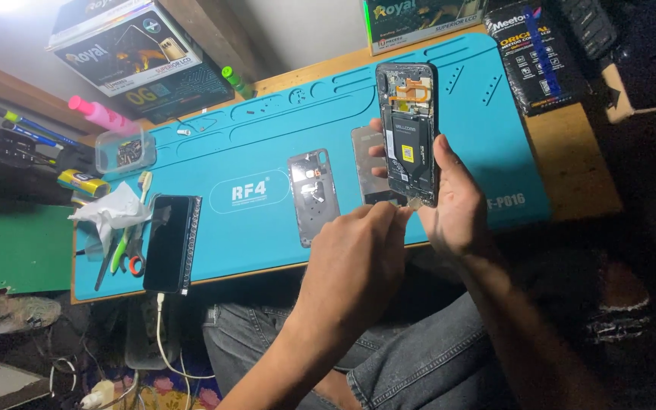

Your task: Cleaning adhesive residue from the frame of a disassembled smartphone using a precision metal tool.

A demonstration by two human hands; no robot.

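My right hand (pixel 449 205) holds an opened phone (pixel 408 133) upright above the blue mat (pixel 267 152), its insides facing me, while my left hand (pixel 358 262) pinches at its bottom edge, a back cover (pixel 313 193) lying flat just beside.

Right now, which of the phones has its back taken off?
The opened black phone held upright in the right hand, circuitry showing; the black phone on the mat lies closed.

The scene is dim, lit from a bright source at the top left, far from the hands. The blue mat (pixel 267 152) beyond the left hand (pixel 358 258) is brightest; below and right of the right hand (pixel 453 205) everything sinks into grainy shadow.
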